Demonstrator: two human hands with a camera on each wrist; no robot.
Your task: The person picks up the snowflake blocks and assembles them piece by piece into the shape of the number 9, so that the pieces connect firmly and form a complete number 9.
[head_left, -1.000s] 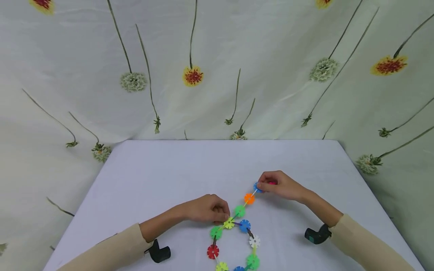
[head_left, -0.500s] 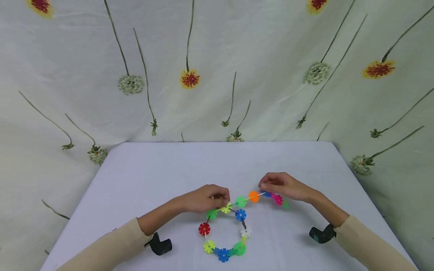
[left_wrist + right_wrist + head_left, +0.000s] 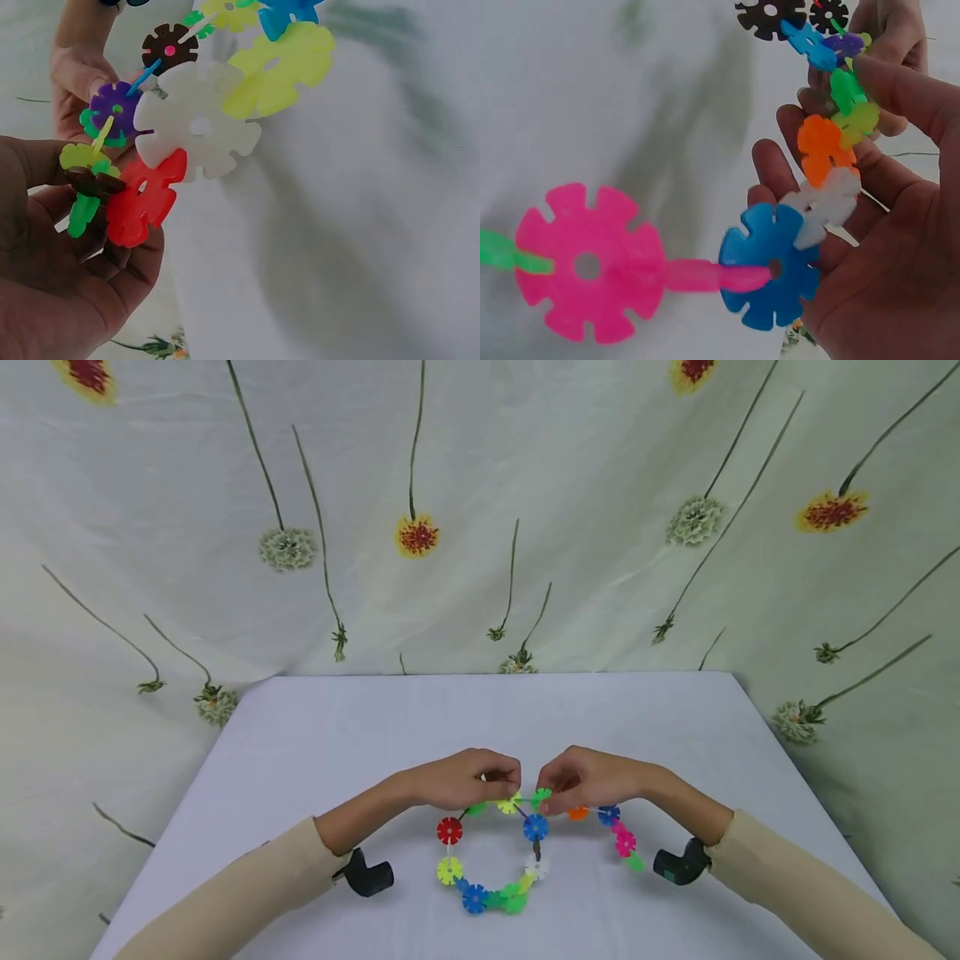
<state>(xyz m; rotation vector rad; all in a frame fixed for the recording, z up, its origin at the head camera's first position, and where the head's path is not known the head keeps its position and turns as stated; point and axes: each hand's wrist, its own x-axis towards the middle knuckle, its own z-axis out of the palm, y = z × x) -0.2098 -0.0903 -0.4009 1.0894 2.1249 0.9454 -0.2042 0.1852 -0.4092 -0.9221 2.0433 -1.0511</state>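
Notched plastic flower discs are linked edge to edge into a closed ring with a tail. In the head view, my left hand [image 3: 465,777] pinches the top of the ring, beside a yellow disc [image 3: 509,802]. Close to it on the right, my right hand [image 3: 600,775] grips the tail at a green disc [image 3: 541,798]. Beyond those fingers hang an orange disc [image 3: 577,813], a blue disc [image 3: 609,815] and a pink disc [image 3: 625,843]. The left wrist view shows a red disc [image 3: 146,199] and a white disc [image 3: 196,124] below the left fingers. Curled fingers partly hide the held pieces.
A white-covered table [image 3: 337,727] lies beneath the hands, with its far edge against a flower-printed cloth [image 3: 600,460]. A black wrist camera is strapped at each sleeve, the left one [image 3: 367,872] and the right one [image 3: 681,862].
My right hand has let go of the blue disc, moved left along the tail and taken the green disc. The left hand keeps its grip; the ring has risen, and the tail's end now hangs down.
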